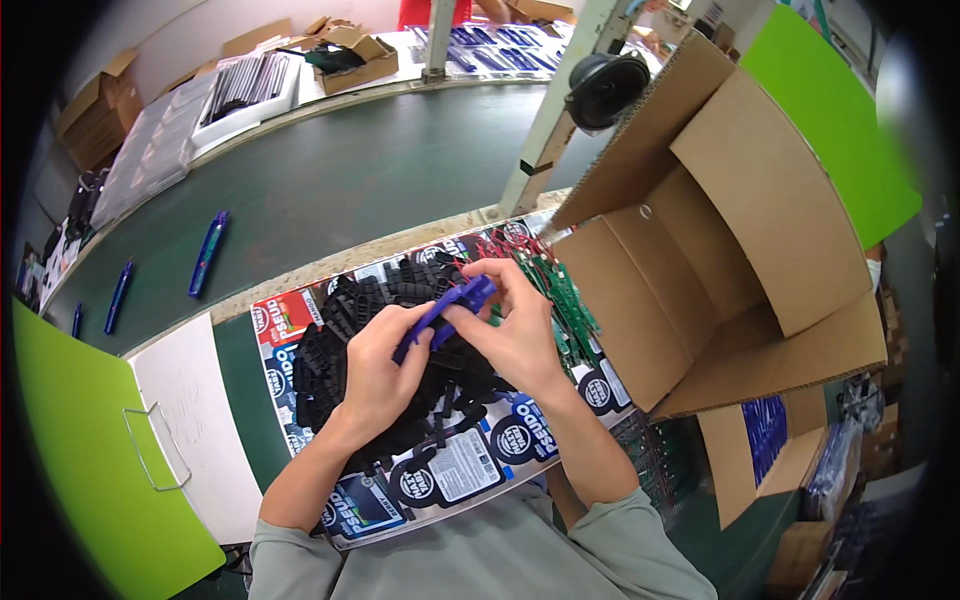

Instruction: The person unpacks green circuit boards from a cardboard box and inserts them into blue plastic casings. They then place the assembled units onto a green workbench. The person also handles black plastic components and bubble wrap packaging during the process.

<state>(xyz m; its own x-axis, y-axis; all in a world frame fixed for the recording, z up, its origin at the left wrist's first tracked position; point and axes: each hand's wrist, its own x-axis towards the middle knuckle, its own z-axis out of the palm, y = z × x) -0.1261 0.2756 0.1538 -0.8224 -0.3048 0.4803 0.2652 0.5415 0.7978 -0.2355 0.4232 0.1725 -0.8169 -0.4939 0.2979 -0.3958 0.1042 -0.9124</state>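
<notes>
A long blue-purple plastic casing (474,293) is held up in front of me, tilted with its wider end toward the upper right. My left hand (385,362) is closed around its lower left end. Fingers and thumb of my right hand (522,332) pinch the wider end, and they hide part of it. Below both hands lies a heap of small black plastic parts (325,360). Just right of the heap are narrow green circuit boards (572,318) with thin red wires. The heap and boards rest on printed packaging sheets (465,465).
A dark green conveyor belt (380,150) runs beyond, carrying slim blue casings (208,254). At right stands a large open cardboard box (640,285), near a metal post with a round black speaker (606,90). Another box (768,440) holds blue parts. A person in red (420,12) is across the belt.
</notes>
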